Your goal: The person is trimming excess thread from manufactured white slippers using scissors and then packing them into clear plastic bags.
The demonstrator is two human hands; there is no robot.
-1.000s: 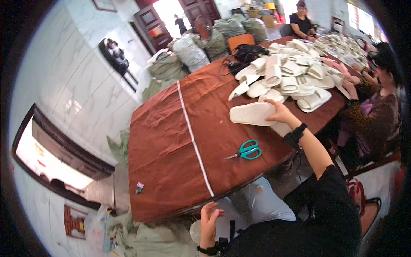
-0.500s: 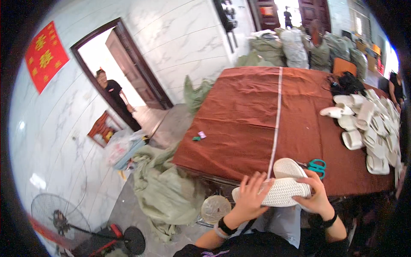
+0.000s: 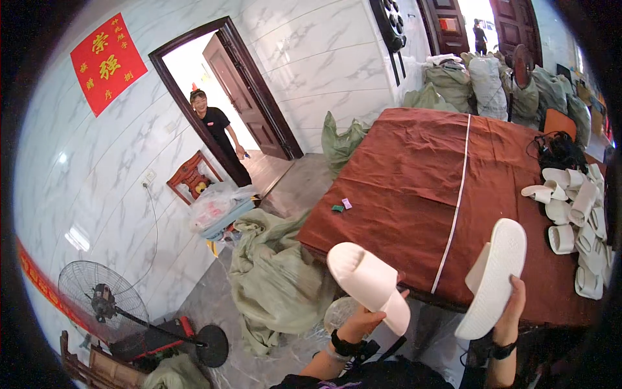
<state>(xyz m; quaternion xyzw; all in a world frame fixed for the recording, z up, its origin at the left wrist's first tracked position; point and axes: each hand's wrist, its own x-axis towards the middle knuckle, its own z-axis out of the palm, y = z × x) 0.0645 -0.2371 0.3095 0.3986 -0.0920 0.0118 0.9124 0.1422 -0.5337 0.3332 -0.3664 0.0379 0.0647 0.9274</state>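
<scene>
We hold one white slipper in our left hand, fingers closed around its heel end, so that it tilts up and to the left over the near edge of the table. Our right hand grips a second white slipper by its lower end, sole facing us, standing nearly upright; a second pale piece shows just behind it, though we cannot tell what it is. The two slippers are apart, with a white stripe of the brown tablecloth running between them.

On the far right of the table lies a heap of more white slippers, and behind it a black bundle of cords. Two small scraps sit near the table's left edge. Below the table, to our left, a crumpled green sack spreads over the floor, and a standing fan is further left. Stuffed sacks are piled beyond the table. A person in black stands in the doorway, beside a red wooden chair.
</scene>
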